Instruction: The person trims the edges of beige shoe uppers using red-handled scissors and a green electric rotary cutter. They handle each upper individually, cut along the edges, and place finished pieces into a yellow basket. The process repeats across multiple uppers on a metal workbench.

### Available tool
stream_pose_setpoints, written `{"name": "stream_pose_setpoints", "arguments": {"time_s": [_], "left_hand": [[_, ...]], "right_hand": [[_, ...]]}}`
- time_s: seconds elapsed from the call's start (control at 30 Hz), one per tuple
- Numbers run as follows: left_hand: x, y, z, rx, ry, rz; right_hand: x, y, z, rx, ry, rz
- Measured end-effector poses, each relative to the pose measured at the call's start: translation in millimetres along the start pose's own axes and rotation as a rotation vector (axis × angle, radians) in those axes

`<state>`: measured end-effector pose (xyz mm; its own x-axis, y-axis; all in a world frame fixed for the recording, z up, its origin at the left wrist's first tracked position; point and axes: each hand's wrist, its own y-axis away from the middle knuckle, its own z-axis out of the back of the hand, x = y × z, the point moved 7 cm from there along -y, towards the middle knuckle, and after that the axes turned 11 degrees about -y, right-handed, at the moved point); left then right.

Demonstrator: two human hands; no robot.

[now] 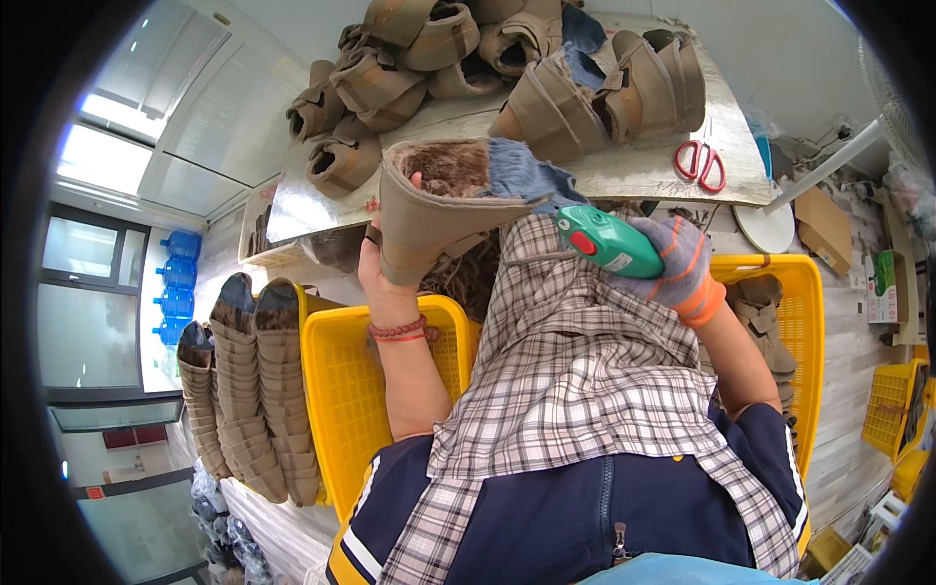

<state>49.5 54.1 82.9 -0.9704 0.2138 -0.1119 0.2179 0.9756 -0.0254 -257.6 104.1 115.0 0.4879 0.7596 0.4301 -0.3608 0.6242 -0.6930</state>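
Note:
My left hand (375,263), bare with a red bead bracelet at the wrist, grips a tan shoe upper (429,229) from its left side. The upper's opening faces up and shows brown fur lining (444,168) and a blue fleece part (526,174). My right hand (678,263), in a grey and orange glove, is wrapped round a green electric cutter (619,252) with a red button. The cutter's front end is at the right edge of the upper, beside the blue fleece. Its blade is too small to make out.
A pale worktable (624,175) carries heaped tan shoe uppers (380,78), stacked uppers (561,107) and red-handled scissors (700,166). Yellow baskets stand at my left (336,380) and right (807,331). Tall stacks of uppers (239,380) are at far left; a white pole (829,161) rises at right.

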Motion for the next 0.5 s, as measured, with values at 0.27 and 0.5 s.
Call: {"name": "stream_pose_setpoints", "arguments": {"time_s": [0.27, 0.5], "left_hand": [[-25.0, 11.6, 6.8, -0.067, -0.130, -0.011], [-16.0, 9.0, 5.8, -0.111, -0.131, 0.005]], "right_hand": [[-4.2, -1.6, -1.2, 0.086, 0.038, -0.013], [-8.1, 0.2, -8.1, 0.064, -0.035, -0.037]]}}
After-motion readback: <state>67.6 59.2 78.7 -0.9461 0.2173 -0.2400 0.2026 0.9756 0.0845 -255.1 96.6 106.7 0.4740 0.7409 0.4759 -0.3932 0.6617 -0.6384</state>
